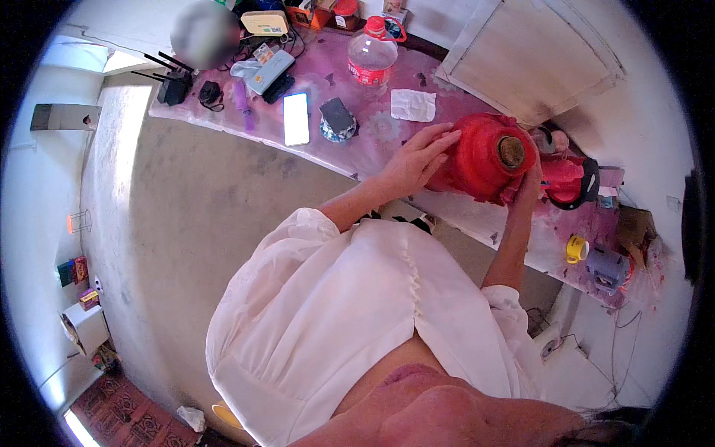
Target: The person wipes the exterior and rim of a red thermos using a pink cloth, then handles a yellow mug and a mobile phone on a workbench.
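Observation:
Between my two hands is a red thermos flask [477,160], its round top tilted toward me with a brown cork stopper [511,151] in the mouth. My left hand [421,160] lies against its left side, fingers curved over the red shell. Gripping the opposite side is my right hand [529,179], whose fingers are partly hidden behind the flask. It is held over the near edge of a table with a pink patterned cover [328,160]. A white paper [413,105] lies just beyond my left hand.
A large clear bottle with a red cap [372,52] stands at the back. A lit phone [296,119], a dark phone [337,115] on a patterned round base and a black router [175,86] are leftward. To the right are a yellow mug [576,249] and a grey container [607,268].

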`<control>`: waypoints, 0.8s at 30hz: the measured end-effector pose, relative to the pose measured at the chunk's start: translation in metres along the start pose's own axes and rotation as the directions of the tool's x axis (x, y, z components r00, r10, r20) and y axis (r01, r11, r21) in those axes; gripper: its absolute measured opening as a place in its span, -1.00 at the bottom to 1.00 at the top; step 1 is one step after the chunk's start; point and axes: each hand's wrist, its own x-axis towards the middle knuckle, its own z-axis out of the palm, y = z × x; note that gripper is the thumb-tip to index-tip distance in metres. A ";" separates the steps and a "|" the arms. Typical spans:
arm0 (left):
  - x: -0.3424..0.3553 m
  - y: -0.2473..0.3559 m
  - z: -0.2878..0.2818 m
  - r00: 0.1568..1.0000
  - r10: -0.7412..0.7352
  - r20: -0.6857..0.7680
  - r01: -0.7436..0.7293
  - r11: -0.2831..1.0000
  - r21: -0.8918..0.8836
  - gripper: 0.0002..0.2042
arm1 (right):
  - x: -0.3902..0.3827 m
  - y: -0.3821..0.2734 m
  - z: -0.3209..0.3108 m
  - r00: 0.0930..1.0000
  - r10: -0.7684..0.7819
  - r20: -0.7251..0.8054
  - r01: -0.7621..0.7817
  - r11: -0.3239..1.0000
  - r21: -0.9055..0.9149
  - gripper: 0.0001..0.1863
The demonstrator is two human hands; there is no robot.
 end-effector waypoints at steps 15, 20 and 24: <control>-0.001 0.001 0.001 0.998 0.020 -0.058 -0.020 1.000 -0.003 -0.54 | -0.026 -0.033 0.044 0.935 -0.355 -0.007 0.293 0.782 -0.550 -0.50; 0.000 0.003 0.001 0.999 0.002 -0.046 -0.001 1.000 0.010 -0.54 | 0.006 -0.015 0.015 0.998 -0.068 0.019 0.070 0.989 -0.130 -0.49; 0.000 0.000 0.002 0.999 -0.010 -0.052 0.012 1.000 0.026 -0.53 | -0.012 0.009 0.013 0.947 0.255 -0.193 -0.189 0.933 0.305 -0.50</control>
